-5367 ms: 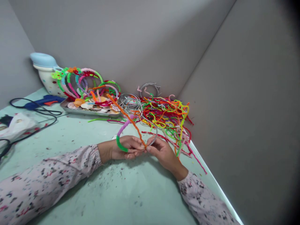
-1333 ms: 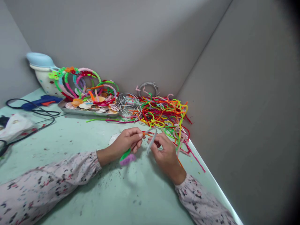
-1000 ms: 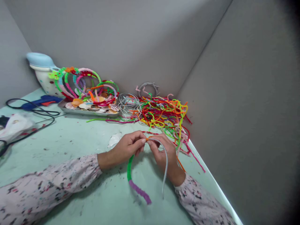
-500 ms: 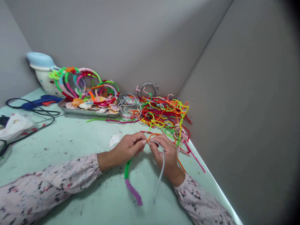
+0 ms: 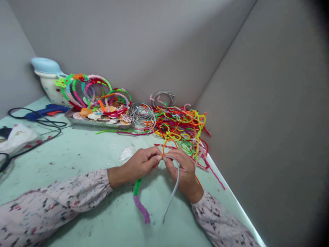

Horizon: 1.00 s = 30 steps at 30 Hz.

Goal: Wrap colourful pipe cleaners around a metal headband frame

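Observation:
My left hand (image 5: 144, 162) pinches a bent grey wire (image 5: 177, 185) near its middle. One end of that wire, wrapped in green and purple pipe cleaner (image 5: 140, 207), curves down below my left fingers. My right hand (image 5: 183, 171) is closed on an orange pipe cleaner (image 5: 169, 141) close to my left fingertips. The orange strand loops up above both hands, and part of it shows by my right wrist. The wire's bare end hangs in an arc in front of my right hand. My fingers hide how the orange strand meets the wire.
Behind my hands lie a heap of colourful pipe cleaners (image 5: 177, 121) and coiled wire (image 5: 142, 116). A metal tray (image 5: 100, 125) holds seashells and fuzzy wrapped hoops. Farther left are a blue glue gun (image 5: 46, 111), its black cable (image 5: 55, 129) and a white jar with blue lid (image 5: 52, 84).
The orange loop has risen higher above my fingers. Both hanging ends of the wire have swung a little to the left. My hands stay pinched together in nearly the same place.

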Motion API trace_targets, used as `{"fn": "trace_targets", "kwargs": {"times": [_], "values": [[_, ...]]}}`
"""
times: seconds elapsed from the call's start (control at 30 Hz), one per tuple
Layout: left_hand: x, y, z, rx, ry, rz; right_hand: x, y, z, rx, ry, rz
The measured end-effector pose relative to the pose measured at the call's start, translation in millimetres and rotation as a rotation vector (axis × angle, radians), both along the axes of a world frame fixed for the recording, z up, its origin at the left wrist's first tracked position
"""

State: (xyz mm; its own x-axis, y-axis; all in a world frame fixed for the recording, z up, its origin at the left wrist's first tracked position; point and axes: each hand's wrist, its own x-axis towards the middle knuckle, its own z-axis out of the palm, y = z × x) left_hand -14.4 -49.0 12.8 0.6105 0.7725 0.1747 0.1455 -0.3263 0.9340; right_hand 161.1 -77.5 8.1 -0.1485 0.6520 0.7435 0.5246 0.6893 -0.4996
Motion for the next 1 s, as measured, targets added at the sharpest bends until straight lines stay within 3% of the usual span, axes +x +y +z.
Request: {"fn": "trace_targets", "kwargs": {"times": [0.6, 1.0], "values": [[0.6, -1.2, -1.6, 0.033, 0.019, 0.022, -1.4, -0.3, -0.9, -0.025, 0.001, -0.026], [2.9, -1.4, -6.5, -0.205, -0.113, -0.049, 0.0, -0.2, -3.4, -0.044, 0.010, -0.013]]}}
